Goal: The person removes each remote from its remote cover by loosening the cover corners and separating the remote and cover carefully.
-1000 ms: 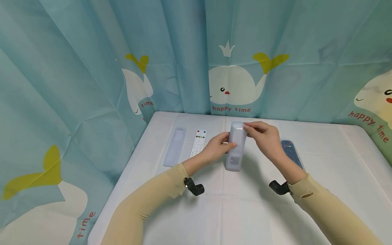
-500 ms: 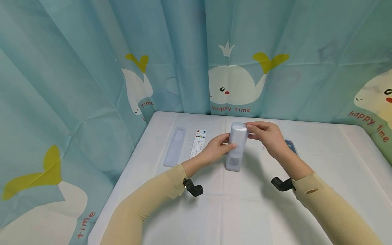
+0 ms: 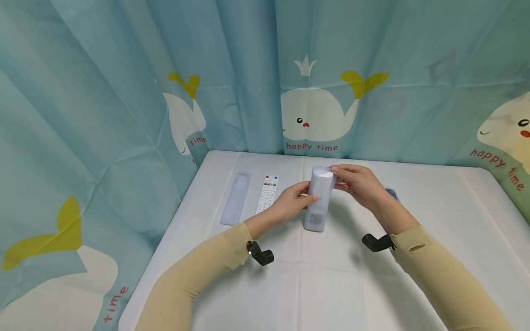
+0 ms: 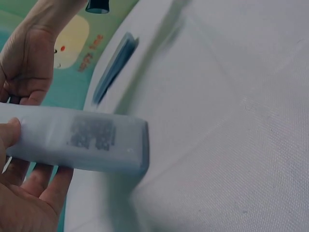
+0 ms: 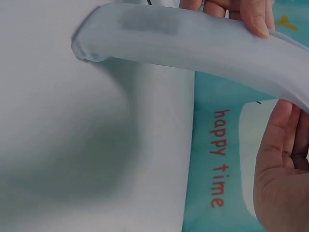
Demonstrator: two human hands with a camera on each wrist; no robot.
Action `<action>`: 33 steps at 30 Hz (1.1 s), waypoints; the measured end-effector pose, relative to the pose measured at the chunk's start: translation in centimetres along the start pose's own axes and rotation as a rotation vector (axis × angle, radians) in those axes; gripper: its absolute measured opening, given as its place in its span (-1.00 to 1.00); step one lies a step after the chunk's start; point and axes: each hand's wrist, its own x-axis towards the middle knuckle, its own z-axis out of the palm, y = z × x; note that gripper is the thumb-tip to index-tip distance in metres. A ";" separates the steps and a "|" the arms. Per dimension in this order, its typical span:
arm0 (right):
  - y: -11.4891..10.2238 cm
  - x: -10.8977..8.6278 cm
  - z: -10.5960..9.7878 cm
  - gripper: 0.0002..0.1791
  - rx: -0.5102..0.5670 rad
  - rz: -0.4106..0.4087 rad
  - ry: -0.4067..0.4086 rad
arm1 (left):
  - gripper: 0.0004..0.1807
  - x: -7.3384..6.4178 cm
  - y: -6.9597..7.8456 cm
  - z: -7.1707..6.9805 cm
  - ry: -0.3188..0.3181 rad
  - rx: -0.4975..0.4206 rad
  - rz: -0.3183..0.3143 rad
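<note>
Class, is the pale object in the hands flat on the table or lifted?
Lifted, at least partly: the left hand has fingers behind the pale object.

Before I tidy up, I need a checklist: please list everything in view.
held case: 1, whitish, between both hands
flat cover: 1, translucent, on table's left
white remote: 1, white, right of flat cover
blue remote: 1, blue, beyond right forearm, mostly hidden
table: 1, white, beneath
whale-print curtain: count unclear, blue-green, behind table
wrist devices: 2, black, one per wrist
sleeves: 2, beige, on arms
left hand: 1, bare, gripping case
right hand: 1, bare, pinching case's top
</note>
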 end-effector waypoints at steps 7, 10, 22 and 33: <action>0.6 0.6 0.1 -0.84 -0.009 0.006 0.006 | -0.41 0.0 0.1 -0.1 -0.016 0.006 0.005; 0.9 0.8 0.2 -0.85 -0.030 -0.017 0.013 | -0.41 0.0 0.1 -0.2 -0.022 0.003 0.000; 2.3 1.5 0.9 -0.83 -0.459 -0.168 0.075 | -0.42 0.2 -0.4 -0.5 -0.065 -0.005 0.004; 2.5 1.8 0.4 -0.94 -0.373 -0.077 0.037 | -0.43 -0.1 -0.4 -0.4 -0.070 0.005 0.024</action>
